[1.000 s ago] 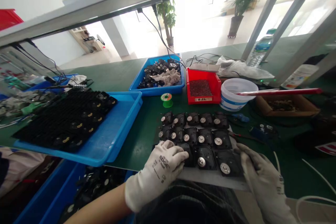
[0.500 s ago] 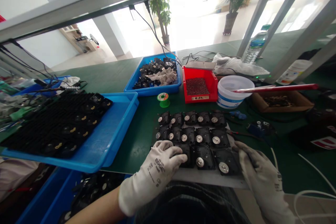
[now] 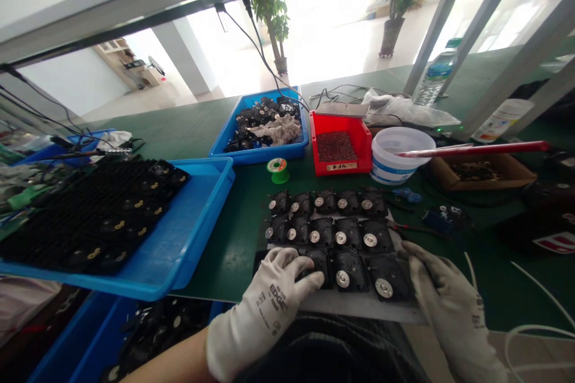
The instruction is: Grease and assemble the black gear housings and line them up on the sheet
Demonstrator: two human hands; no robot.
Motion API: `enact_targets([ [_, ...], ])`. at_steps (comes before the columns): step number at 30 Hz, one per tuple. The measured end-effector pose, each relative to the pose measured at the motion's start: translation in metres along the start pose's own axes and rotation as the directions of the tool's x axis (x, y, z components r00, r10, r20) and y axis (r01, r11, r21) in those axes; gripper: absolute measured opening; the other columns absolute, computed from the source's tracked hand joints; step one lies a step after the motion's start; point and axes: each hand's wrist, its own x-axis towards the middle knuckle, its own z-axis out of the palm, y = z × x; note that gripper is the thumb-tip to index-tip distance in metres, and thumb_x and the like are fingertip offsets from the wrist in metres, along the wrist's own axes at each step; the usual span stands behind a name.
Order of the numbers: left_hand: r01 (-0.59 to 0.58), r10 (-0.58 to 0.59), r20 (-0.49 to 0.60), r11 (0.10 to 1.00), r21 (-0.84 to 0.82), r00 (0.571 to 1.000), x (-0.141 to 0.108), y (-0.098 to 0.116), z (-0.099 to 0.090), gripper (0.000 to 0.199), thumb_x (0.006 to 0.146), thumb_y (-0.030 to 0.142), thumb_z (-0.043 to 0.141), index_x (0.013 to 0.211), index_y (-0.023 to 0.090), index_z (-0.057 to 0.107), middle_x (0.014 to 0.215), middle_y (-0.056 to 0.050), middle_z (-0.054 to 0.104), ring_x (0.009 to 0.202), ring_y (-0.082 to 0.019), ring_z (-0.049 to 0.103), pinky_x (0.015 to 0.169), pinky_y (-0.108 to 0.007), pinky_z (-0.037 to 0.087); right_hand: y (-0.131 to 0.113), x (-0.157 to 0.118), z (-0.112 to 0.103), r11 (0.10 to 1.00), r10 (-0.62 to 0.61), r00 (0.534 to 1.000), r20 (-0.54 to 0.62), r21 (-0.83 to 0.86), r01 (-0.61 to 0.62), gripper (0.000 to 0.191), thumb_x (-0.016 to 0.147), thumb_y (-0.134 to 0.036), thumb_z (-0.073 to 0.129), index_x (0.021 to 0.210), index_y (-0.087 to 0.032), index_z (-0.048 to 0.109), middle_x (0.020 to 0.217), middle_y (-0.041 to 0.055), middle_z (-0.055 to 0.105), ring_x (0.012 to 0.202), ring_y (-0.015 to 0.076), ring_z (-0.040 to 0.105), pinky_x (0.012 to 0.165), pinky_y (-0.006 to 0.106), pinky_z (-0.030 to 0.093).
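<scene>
Rows of square black plastic housings (image 3: 377,234), each with a round silver metal disc, stand on a flat grey board (image 3: 341,305) in front of me. My left hand (image 3: 281,293), in a white glove, is over the left part of the nearest row. Its fingers curl down onto a black housing (image 3: 320,263) there, which they partly hide. My right hand (image 3: 442,299), gloved too, is at the board's right edge, thumb and fingers closed around that edge. A tool with red handles (image 3: 399,226) lies just beyond it.
At left, a blue tray (image 3: 197,233) holds stacked black parts (image 3: 103,209). Behind the rows stand a green solder spool (image 3: 279,172), a blue bin (image 3: 224,155) of parts, a red bin (image 3: 344,169) of small pieces, a white bucket (image 3: 395,158) and a cardboard box (image 3: 503,182).
My left hand has shifted slightly nearer to me and right over the front row. My right hand keeps its place at the board's edge. The view has moved slightly.
</scene>
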Motion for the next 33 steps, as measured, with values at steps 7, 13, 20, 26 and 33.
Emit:
enact_targets([
  [7,0.003,-0.003,-0.083,1.000,-0.004,0.997,-0.0046,0.0022,0.0031,0.040,0.092,0.006,0.067,0.121,0.032,0.072,0.119,-0.001,0.077,0.105,-0.030,0.064,0.091,-0.050,0.055,-0.0009,0.0010,-0.0009,1.000,-0.014,1.000,0.003,-0.008,0.014,0.037,0.105,-0.038,0.051,0.115,-0.015,0.078,0.102,0.0062,0.079,0.091,0.0220,0.075,0.082,0.034,0.059],
  [13,0.028,-0.029,-0.115,1.000,-0.014,0.993,-0.0044,0.0069,0.0054,0.040,0.094,0.003,0.061,0.120,0.030,0.073,0.116,-0.002,0.077,0.102,-0.028,0.063,0.088,-0.046,0.055,-0.0039,0.0023,-0.0033,1.000,-0.012,1.000,0.002,-0.029,0.012,0.037,0.105,-0.038,0.051,0.113,-0.015,0.079,0.100,0.0066,0.078,0.089,0.0217,0.075,0.079,0.034,0.059],
  [20,-0.007,0.010,-0.090,1.000,0.026,0.996,-0.0048,0.0072,0.0070,0.036,0.097,0.007,0.061,0.123,0.030,0.072,0.118,-0.002,0.077,0.104,-0.029,0.063,0.089,-0.047,0.054,-0.0006,0.0000,-0.0003,1.000,0.021,1.000,0.015,0.008,-0.021,0.035,0.105,-0.038,0.052,0.116,-0.017,0.078,0.107,0.0088,0.078,0.094,0.0245,0.074,0.085,0.039,0.059],
  [26,0.001,-0.001,-0.116,1.000,-0.004,0.993,-0.0065,0.0036,0.0056,0.040,0.097,0.004,0.057,0.121,0.031,0.072,0.117,-0.002,0.077,0.103,-0.028,0.063,0.089,-0.047,0.054,-0.0007,-0.0007,-0.0005,1.000,0.026,1.000,0.010,0.007,-0.026,0.033,0.105,-0.037,0.053,0.116,-0.018,0.078,0.107,0.0084,0.078,0.094,0.0239,0.075,0.086,0.038,0.059],
  [33,0.043,-0.041,-0.165,0.999,0.008,0.985,-0.0088,0.0079,0.0062,0.039,0.100,0.006,0.053,0.122,0.031,0.072,0.116,-0.002,0.078,0.103,-0.027,0.062,0.092,-0.047,0.049,-0.0044,0.0006,-0.0017,0.999,0.029,1.000,0.008,0.019,-0.030,0.036,0.105,-0.038,0.052,0.116,-0.016,0.078,0.102,0.0076,0.078,0.088,0.0217,0.076,0.080,0.035,0.061],
])
